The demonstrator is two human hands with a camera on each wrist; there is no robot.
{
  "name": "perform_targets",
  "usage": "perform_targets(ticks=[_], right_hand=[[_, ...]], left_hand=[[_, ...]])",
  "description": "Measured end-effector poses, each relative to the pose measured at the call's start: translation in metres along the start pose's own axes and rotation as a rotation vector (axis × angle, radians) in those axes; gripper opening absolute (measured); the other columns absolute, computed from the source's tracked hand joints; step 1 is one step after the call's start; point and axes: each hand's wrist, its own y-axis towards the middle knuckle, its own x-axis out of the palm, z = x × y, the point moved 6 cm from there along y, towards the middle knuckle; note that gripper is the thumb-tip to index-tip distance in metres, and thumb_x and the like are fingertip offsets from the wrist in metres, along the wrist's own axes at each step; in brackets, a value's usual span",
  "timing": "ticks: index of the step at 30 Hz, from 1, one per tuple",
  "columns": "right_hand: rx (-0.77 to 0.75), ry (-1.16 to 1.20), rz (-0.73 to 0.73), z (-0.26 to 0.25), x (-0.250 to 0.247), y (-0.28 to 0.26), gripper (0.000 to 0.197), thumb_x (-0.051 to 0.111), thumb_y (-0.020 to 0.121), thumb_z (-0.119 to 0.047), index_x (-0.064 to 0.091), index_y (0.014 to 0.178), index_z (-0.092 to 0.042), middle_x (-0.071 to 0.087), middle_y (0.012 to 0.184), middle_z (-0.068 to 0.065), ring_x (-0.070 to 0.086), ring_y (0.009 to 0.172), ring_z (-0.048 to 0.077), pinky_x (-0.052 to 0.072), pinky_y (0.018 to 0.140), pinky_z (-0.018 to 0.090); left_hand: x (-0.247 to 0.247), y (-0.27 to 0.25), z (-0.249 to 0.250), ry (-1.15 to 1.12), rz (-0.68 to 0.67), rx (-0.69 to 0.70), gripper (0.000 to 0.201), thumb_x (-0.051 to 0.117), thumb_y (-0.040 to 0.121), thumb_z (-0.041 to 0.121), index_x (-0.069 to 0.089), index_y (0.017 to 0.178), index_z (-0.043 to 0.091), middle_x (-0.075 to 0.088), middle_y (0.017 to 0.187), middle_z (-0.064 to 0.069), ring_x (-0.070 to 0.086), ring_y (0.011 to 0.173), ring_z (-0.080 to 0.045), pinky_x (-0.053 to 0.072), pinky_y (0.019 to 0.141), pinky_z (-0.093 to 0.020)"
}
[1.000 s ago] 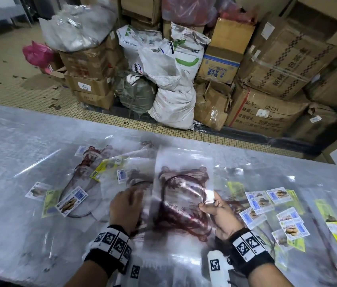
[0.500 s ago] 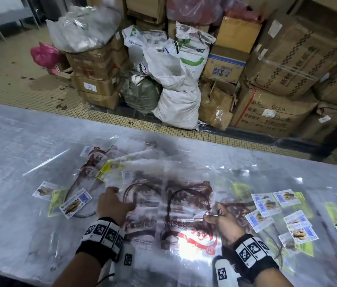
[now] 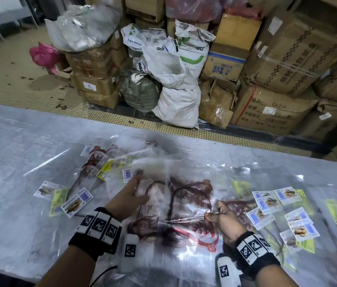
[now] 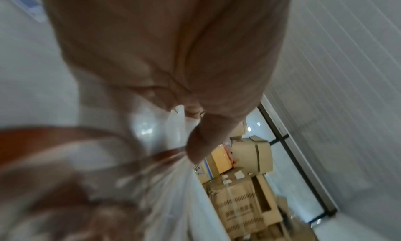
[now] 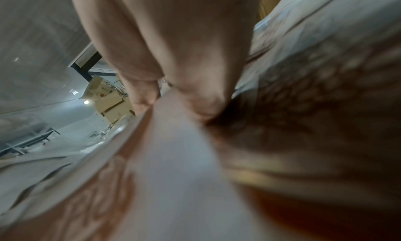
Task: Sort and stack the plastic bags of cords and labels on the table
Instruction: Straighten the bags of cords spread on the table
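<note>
Clear plastic bags holding dark red cords (image 3: 186,201) lie overlapped in the middle of the table. My left hand (image 3: 131,192) reaches over the left side of the pile. In the left wrist view the left hand (image 4: 192,129) has its thumb and fingers pinched on a clear bag (image 4: 171,184). My right hand (image 3: 218,216) pinches the right edge of the top bag between thumb and fingers. The right wrist view shows that hand (image 5: 165,97) closed on the sheet (image 5: 173,150). Printed labels (image 3: 277,206) lie spread to the right.
More bags, cords and labels (image 3: 76,201) lie on the left, with yellow cards (image 3: 105,168) behind them. The grey table (image 3: 18,152) is covered in plastic film. Beyond its far edge stand white sacks (image 3: 176,104) and cardboard boxes (image 3: 277,110).
The bag that my hands held up a second ago now lies flat on the pile. My left hand has moved forward over the left bags.
</note>
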Motion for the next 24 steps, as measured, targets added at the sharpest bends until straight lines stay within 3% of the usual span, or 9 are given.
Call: perform_targets(ticks=[3, 5, 8, 11, 13, 15, 19, 21, 24], right_hand=[[0.038, -0.018, 0.019, 0.003, -0.002, 0.003, 0.044, 0.069, 0.081, 0.001, 0.049, 0.085, -0.038, 0.059, 0.094, -0.003, 0.063, 0.072, 0.012, 0.047, 0.057, 0.027], [0.051, 0.002, 0.042, 0.005, -0.005, 0.005, 0.043, 0.065, 0.086, 0.004, 0.044, 0.078, -0.033, 0.055, 0.076, -0.006, 0.056, 0.056, 0.008, 0.043, 0.050, 0.024], [0.053, 0.001, 0.029, 0.006, -0.005, 0.006, 0.035, 0.062, 0.087, 0.007, 0.052, 0.087, -0.026, 0.060, 0.065, -0.005, 0.054, 0.048, 0.010, 0.041, 0.040, 0.022], [0.048, 0.040, 0.011, 0.001, 0.000, 0.005, 0.053, 0.065, 0.084, 0.007, 0.054, 0.128, -0.021, 0.067, 0.100, 0.007, 0.068, 0.085, 0.026, 0.056, 0.068, 0.037], [0.026, 0.015, 0.014, -0.005, 0.002, 0.000, 0.068, 0.063, 0.085, 0.011, 0.049, 0.137, -0.032, 0.064, 0.122, 0.013, 0.066, 0.102, 0.032, 0.055, 0.087, 0.047], [0.001, -0.030, -0.010, -0.013, 0.008, -0.009, 0.069, 0.058, 0.088, 0.012, 0.047, 0.143, -0.027, 0.063, 0.127, 0.016, 0.066, 0.103, 0.031, 0.057, 0.084, 0.043], [-0.054, -0.125, 0.028, -0.022, 0.008, -0.020, 0.038, 0.048, 0.098, 0.006, 0.050, 0.135, -0.003, 0.063, 0.120, 0.023, 0.061, 0.082, 0.016, 0.053, 0.064, 0.021], [-0.051, -0.072, -0.009, -0.030, 0.014, -0.028, 0.038, 0.050, 0.100, 0.000, 0.052, 0.135, -0.014, 0.058, 0.131, 0.022, 0.061, 0.094, 0.018, 0.054, 0.073, 0.027], [-0.045, 0.023, -0.061, -0.042, 0.020, -0.042, 0.024, 0.043, 0.103, -0.008, 0.050, 0.114, -0.029, 0.060, 0.111, 0.008, 0.062, 0.082, 0.015, 0.054, 0.060, 0.026]], left_hand=[[0.003, -0.004, 0.009, 0.144, -0.049, 0.053, 0.074, 0.051, 0.087, -0.001, 0.025, 0.137, 0.047, 0.060, 0.093, 0.003, 0.063, 0.074, -0.017, 0.048, 0.062, -0.026], [-0.004, -0.008, 0.024, 0.127, -0.003, 0.137, 0.067, 0.051, 0.083, -0.002, 0.039, 0.137, 0.035, 0.067, 0.108, 0.003, 0.069, 0.089, -0.027, 0.053, 0.066, -0.030], [-0.017, -0.025, 0.067, 0.209, 0.103, 0.285, 0.062, 0.051, 0.093, -0.001, 0.039, 0.143, 0.034, 0.069, 0.098, -0.002, 0.062, 0.066, -0.018, 0.050, 0.058, -0.032], [-0.016, -0.053, 0.125, 0.141, 0.081, 0.482, 0.061, 0.046, 0.097, -0.004, 0.037, 0.141, 0.038, 0.070, 0.093, 0.005, 0.055, 0.051, -0.007, 0.042, 0.045, -0.024], [-0.016, -0.072, 0.153, -0.036, 0.050, 0.570, 0.062, 0.044, 0.095, -0.008, 0.041, 0.137, 0.038, 0.072, 0.098, 0.003, 0.051, 0.048, -0.025, 0.039, 0.045, -0.029], [-0.018, -0.079, 0.163, -0.201, 0.049, 0.596, 0.065, 0.044, 0.094, -0.012, 0.042, 0.135, 0.038, 0.072, 0.102, -0.002, 0.050, 0.053, -0.037, 0.041, 0.050, -0.037], [0.008, -0.052, 0.124, -0.551, -0.073, 0.326, 0.059, 0.043, 0.090, -0.021, 0.046, 0.129, 0.023, 0.072, 0.080, -0.007, 0.065, 0.057, -0.014, 0.053, 0.053, -0.023], [0.028, -0.032, 0.084, -0.484, -0.029, 0.177, 0.049, 0.049, 0.085, -0.024, 0.051, 0.121, 0.010, 0.064, 0.064, 0.001, 0.060, 0.053, -0.008, 0.051, 0.051, -0.020], [0.050, -0.016, 0.036, -0.305, 0.025, 0.090, 0.036, 0.062, 0.084, -0.012, 0.064, 0.100, 0.020, 0.068, 0.080, -0.004, 0.065, 0.075, -0.022, 0.054, 0.061, -0.027]])
